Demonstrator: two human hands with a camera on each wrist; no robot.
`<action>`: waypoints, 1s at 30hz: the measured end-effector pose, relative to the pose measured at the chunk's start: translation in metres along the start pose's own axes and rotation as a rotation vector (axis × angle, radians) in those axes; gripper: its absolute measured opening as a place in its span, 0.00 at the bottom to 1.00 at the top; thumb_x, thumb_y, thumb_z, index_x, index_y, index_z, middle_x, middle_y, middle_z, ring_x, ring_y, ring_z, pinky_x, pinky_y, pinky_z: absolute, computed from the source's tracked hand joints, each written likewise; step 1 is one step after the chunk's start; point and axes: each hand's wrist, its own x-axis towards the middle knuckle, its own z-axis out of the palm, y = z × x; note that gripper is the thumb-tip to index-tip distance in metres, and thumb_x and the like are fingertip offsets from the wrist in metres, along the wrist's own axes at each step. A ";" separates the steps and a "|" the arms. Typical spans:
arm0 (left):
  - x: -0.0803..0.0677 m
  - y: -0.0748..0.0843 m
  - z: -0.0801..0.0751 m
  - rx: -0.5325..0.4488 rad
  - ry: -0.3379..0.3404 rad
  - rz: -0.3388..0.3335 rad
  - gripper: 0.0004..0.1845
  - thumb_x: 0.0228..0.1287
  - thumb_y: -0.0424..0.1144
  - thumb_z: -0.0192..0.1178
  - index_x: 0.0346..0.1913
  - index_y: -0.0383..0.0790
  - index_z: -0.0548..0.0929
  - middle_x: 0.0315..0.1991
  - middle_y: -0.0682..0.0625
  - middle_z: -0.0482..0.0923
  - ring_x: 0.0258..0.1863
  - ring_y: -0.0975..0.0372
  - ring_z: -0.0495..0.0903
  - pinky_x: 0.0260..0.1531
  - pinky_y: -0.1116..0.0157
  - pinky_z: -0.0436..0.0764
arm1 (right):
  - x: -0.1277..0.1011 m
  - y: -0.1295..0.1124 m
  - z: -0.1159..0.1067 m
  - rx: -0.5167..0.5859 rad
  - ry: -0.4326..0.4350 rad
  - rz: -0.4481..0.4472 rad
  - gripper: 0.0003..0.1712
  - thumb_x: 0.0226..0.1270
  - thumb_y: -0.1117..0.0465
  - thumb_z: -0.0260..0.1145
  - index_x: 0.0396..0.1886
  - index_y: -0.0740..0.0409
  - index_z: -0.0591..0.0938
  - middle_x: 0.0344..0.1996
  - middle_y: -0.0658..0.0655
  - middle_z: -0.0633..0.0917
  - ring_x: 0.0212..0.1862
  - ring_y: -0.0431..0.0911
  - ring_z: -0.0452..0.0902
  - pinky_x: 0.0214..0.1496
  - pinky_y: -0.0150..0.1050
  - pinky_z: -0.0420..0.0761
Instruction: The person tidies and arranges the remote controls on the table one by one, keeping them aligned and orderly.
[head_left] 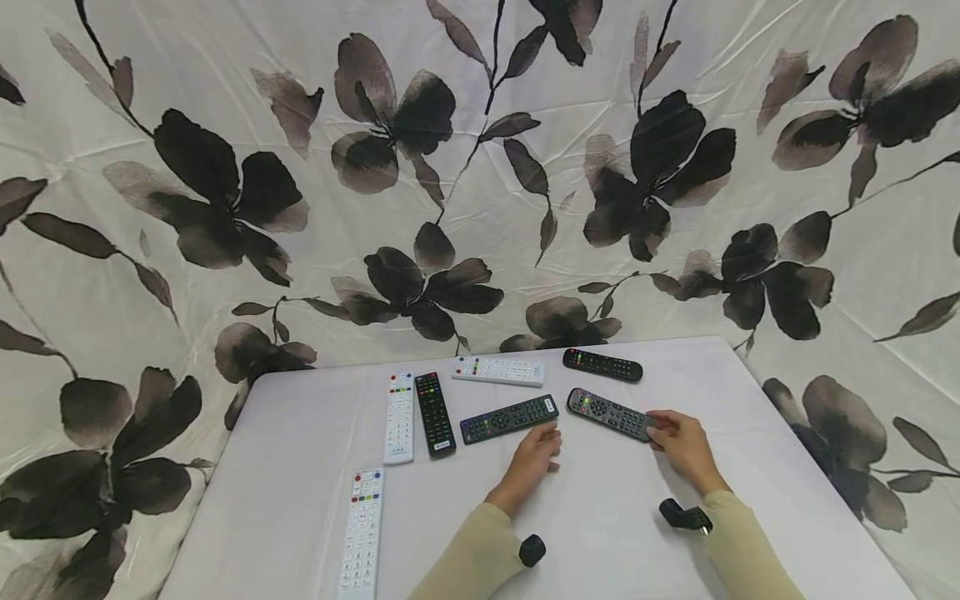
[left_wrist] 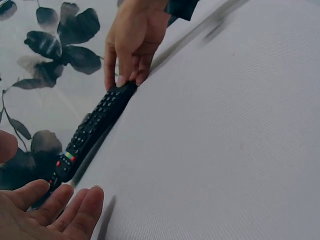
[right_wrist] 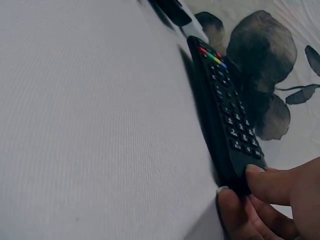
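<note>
— White cloth printed with big dark flowers hangs all round behind the table (head_left: pixel 300 433), and the tabletop itself is plain white. What's the right hand (head_left: pixel 682 446) doing?

— It pinches the near end of a grey-black remote (head_left: pixel 609 413); thumb and fingertips (right_wrist: pixel 265 182) close on that end, and the remote lies flat on the table, angled away toward the middle. The right wrist view shows its coloured buttons at the far end.

— And the left hand (head_left: pixel 534 461)?

— It lies on the table with fingers relaxed and fairly straight, holding nothing. Its fingertips come just short of a black remote (head_left: pixel 509 418) that lies slantwise in front of it; I can't tell whether they touch it. In the left wrist view the fingers (left_wrist: pixel 75 210) look loosely spread.

— So the two hands are apart?

— Yes, with bare table between them. Both sleeves are pale beige, and each wrist carries a small dark camera.

— What else is lying there?

— A white remote (head_left: pixel 399 417) and a narrow black remote (head_left: pixel 436 414) side by side at left, a second white remote (head_left: pixel 498 370) lying crosswise near the far edge, another dark remote (head_left: pixel 603 364) to its right, and a long white remote (head_left: pixel 362 533) near the front left edge
</note>
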 end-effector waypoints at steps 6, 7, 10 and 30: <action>0.007 0.000 0.007 0.037 -0.021 -0.033 0.29 0.80 0.43 0.52 0.76 0.31 0.68 0.74 0.35 0.70 0.63 0.48 0.80 0.58 0.57 0.85 | -0.008 0.007 -0.008 -0.037 -0.023 -0.038 0.20 0.72 0.75 0.65 0.61 0.79 0.79 0.49 0.76 0.84 0.43 0.51 0.87 0.38 0.32 0.89; 0.008 0.000 0.009 0.046 -0.020 -0.036 0.30 0.80 0.43 0.52 0.76 0.31 0.68 0.74 0.35 0.70 0.61 0.49 0.81 0.57 0.57 0.85 | -0.010 0.008 -0.009 -0.042 -0.025 -0.041 0.20 0.72 0.75 0.65 0.61 0.79 0.79 0.49 0.76 0.84 0.42 0.51 0.87 0.38 0.32 0.89; 0.011 -0.001 0.014 0.064 -0.011 -0.041 0.30 0.79 0.44 0.53 0.76 0.30 0.68 0.74 0.35 0.69 0.53 0.53 0.84 0.56 0.57 0.86 | -0.014 0.009 -0.012 -0.045 -0.038 -0.048 0.20 0.71 0.75 0.66 0.60 0.79 0.79 0.48 0.76 0.85 0.42 0.50 0.88 0.38 0.32 0.89; 0.001 -0.004 0.024 0.054 0.007 0.005 0.34 0.72 0.39 0.60 0.75 0.23 0.68 0.61 0.42 0.71 0.53 0.58 0.79 0.54 0.60 0.85 | -0.043 0.007 -0.010 0.011 -0.062 -0.018 0.21 0.75 0.71 0.65 0.65 0.71 0.80 0.55 0.74 0.83 0.46 0.45 0.85 0.42 0.30 0.87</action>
